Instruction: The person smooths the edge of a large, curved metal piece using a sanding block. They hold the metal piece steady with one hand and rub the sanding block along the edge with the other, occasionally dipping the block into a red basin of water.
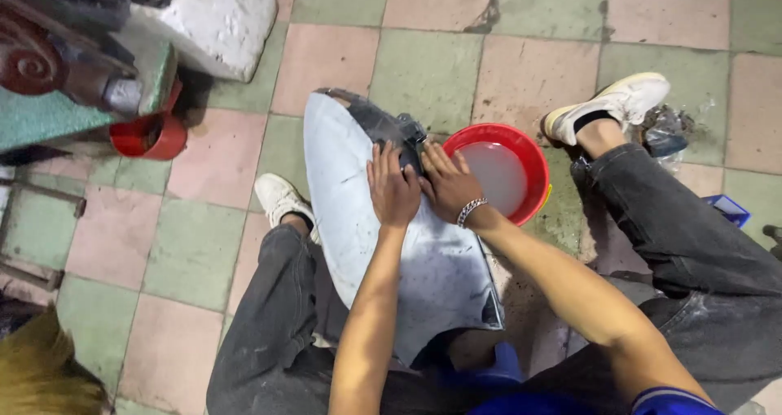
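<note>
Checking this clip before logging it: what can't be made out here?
Head view only:
- What the left hand and right hand press on the grey panel: hidden under the palms.
- Panel's lower end: behind the forearms.
- Red basin contents: cloudy, unclear.
- Object at left: cut off by the frame edge.

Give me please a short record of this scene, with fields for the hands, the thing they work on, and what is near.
left hand: left hand pressed flat on the grey panel
right hand: right hand beside it on the same panel, with a bead bracelet at the wrist
panel: curved, pale grey, resting across the person's lap
near: red basin with cloudy water, to the right of the hands
floor: pink and green tiles
</note>
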